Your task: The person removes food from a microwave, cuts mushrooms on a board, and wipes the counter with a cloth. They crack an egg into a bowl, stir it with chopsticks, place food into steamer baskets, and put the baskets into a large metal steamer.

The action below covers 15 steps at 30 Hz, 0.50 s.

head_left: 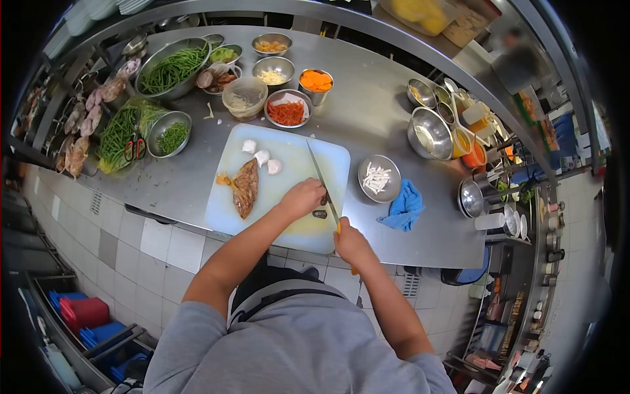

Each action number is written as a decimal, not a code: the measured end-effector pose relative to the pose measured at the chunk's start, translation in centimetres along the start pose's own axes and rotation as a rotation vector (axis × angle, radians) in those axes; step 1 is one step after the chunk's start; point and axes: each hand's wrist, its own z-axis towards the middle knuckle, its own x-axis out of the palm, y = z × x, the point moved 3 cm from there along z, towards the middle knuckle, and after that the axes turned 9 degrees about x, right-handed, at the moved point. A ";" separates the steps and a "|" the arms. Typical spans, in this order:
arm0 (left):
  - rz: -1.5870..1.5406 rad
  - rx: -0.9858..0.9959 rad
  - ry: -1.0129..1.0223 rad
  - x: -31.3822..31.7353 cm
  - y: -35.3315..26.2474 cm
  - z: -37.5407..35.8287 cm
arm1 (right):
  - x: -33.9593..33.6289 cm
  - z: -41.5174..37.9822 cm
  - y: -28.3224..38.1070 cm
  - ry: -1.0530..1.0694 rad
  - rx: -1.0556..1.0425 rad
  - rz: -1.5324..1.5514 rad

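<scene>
The right hand (354,247) is closed around the yellow handle of a knife (321,172), its blade pointing obliquely toward the far edge of the worktop (367,98). The left hand (304,198) has its fingers bent, the tips at a small dark piece (324,199) beside the blade; whether they pinch it or only press it cannot be told. Both dark piece and blade lie over the right half of a white cutting board (289,148), which is set along the near edge of the worktop. A second dark piece (319,214), separate, lies on the board between the hands. Toward the board's left edge rests a brown, wrinkled item (245,189) with an orange end; near its far left corner, three white lumps (262,157) form a slanting row. Just beyond the board's right edge stands a steel bowl of white strips (377,178), with a crumpled blue cloth (404,206) nearer the worktop's right end. Beyond the board's far edge stand a bowl of red-orange shreds (287,113) and a lidded plastic tub (244,98). Toward the left end are a bowl of chopped greens (172,136) and orange-handled scissors (134,147).
</scene>
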 end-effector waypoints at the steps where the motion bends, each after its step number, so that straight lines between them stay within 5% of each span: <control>1: 0.006 0.009 -0.008 0.2 0.0 -0.1 | 1.0 0.6 -0.4 -0.001 0.030 0.026; 15: -0.037 -0.001 -0.003 0.0 0.3 -0.4 | -1.0 1.4 0.2 -0.042 -0.071 -0.033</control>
